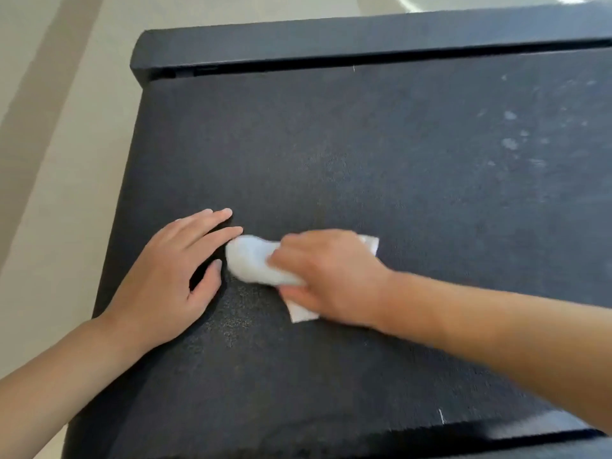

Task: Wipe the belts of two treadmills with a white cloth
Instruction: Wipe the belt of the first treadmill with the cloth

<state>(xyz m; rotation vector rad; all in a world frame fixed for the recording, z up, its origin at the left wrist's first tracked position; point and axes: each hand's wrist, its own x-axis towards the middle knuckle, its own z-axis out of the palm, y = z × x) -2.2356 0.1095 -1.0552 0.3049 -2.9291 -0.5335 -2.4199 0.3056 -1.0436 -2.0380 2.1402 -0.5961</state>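
A black treadmill belt [364, 154] fills most of the view. A white cloth [255, 263] lies bunched on the belt near its left side, with flat corners sticking out at the right and below. My right hand [328, 276] lies on top of the cloth with fingers curled round the bunched part, and it is blurred. My left hand [172, 276] rests flat on the belt just left of the cloth, fingers straight and spread, fingertips almost touching the cloth.
Pale dusty smudges [511, 140] mark the belt at the upper right. A black end cover [331, 41] runs across the top of the belt, with a dark gap below it. Light beige floor [59, 111] lies to the left.
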